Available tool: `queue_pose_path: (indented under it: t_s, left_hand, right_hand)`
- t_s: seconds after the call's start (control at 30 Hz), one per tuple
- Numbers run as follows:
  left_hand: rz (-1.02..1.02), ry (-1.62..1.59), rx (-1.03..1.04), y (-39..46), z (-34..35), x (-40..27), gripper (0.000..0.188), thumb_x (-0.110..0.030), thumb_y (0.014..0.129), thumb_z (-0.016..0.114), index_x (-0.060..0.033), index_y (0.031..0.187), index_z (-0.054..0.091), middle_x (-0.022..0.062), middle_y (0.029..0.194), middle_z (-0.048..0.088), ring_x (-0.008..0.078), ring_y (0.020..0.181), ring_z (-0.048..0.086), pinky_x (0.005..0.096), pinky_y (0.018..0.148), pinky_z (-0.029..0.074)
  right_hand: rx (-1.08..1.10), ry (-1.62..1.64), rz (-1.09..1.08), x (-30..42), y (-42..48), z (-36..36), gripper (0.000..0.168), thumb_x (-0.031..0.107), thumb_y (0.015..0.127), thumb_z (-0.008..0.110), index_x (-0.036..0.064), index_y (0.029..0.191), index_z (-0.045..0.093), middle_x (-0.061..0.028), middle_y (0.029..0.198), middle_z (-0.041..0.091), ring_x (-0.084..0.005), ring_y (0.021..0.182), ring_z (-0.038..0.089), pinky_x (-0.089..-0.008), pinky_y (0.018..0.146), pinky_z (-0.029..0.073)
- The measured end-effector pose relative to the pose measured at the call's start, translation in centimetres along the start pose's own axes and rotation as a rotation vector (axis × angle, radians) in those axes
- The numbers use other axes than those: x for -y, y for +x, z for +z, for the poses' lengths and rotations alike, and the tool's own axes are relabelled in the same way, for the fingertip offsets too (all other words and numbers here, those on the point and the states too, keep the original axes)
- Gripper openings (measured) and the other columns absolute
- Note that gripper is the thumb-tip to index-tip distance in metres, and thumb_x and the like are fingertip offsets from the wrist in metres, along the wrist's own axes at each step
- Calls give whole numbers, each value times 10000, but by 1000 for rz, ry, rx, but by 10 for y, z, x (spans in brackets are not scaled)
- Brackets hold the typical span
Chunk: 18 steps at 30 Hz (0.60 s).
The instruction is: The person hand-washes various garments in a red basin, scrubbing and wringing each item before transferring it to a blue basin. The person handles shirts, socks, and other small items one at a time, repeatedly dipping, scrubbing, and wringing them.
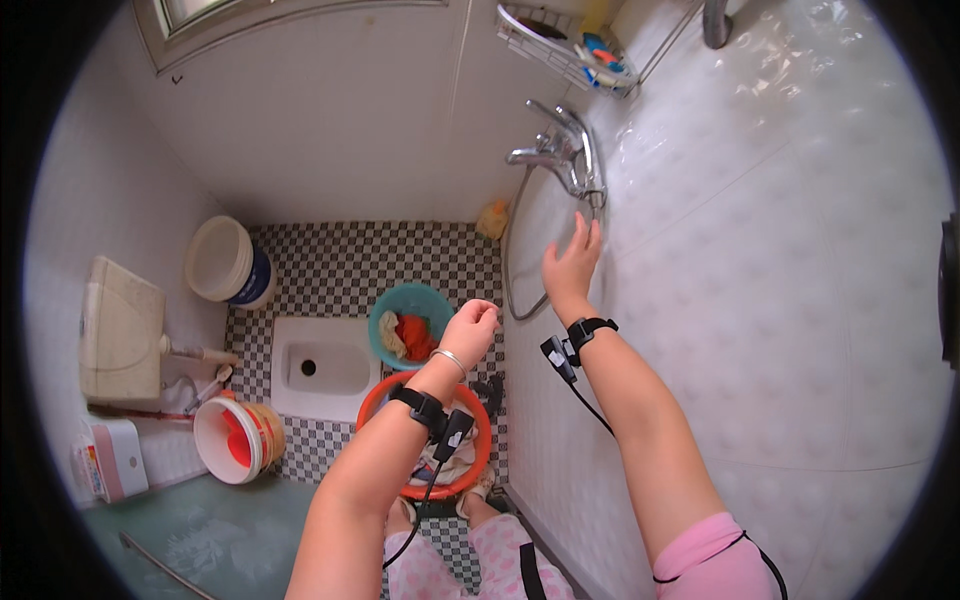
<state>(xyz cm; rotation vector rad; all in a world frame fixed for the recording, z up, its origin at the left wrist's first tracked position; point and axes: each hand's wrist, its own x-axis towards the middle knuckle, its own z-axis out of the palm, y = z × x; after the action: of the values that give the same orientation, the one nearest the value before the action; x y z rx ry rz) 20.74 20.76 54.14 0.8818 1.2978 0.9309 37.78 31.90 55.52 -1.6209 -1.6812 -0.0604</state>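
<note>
My right hand (574,266) is raised, fingers apart, just below the chrome shower mixer tap (559,154) on the wall. Its fingertips are close to the lower end of the handheld shower (592,161); whether they touch it I cannot tell. The metal shower hose (511,270) loops down the wall and passes behind this hand. My left hand (472,330) has its fingers curled in, with nothing visible in them. Beneath it stand a teal basin (384,300) holding orange and cream cloths (417,336), and an orange-red basin (485,442) of clothes, partly hidden by my left forearm.
A squat toilet (326,405) is set in the checkered floor (330,255). Two plastic buckets (217,259) (229,442) and a cistern (124,330) stand left. A wire corner shelf (540,45) holds toiletries. A yellowish bag (492,221) sits in the corner.
</note>
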Motion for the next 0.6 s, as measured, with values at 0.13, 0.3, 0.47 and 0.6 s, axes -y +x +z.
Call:
queue_pose_path:
  t_s: [0.13, 0.3, 0.47, 0.6]
  left_hand:
    - [-46, 31, -56, -23, -30, 74, 203, -230, 980, 517, -62, 1059, 601, 8, 861, 633, 89, 710, 563, 246, 644, 477]
    - [-186, 159, -203, -59, -93, 219, 218, -221, 918, 557, -28, 987, 632, 113, 868, 678, 217, 822, 649, 336, 768, 509]
    - [-383, 435, -237, -107, -158, 356, 254, -251, 887, 543, -33, 973, 642, 188, 905, 678, 326, 893, 659, 389, 817, 506]
    - [-493, 542, -171, -121, -191, 442, 278, -254, 863, 568, -28, 1010, 634, 193, 880, 679, 337, 871, 659, 398, 808, 508]
  right_hand:
    - [174, 111, -50, 13, -77, 13, 632, 90, 807, 617, 71, 1392, 377, -290, 1368, 392, -454, 1259, 389, -490, 1067, 333]
    - [556, 169, -89, -3, -224, 41, 620, 87, 790, 626, 79, 1372, 412, -248, 1305, 468, -435, 1182, 470, -479, 1002, 410]
    - [907, 53, 89, -27, -391, 64, 582, 98, 795, 618, 92, 1346, 431, -202, 1228, 525, -412, 1095, 544, -481, 928, 466]
    - [1139, 81, 240, -63, -510, 121, 584, 134, 793, 632, 96, 1345, 444, -215, 1262, 510, -415, 1122, 536, -470, 947, 463]
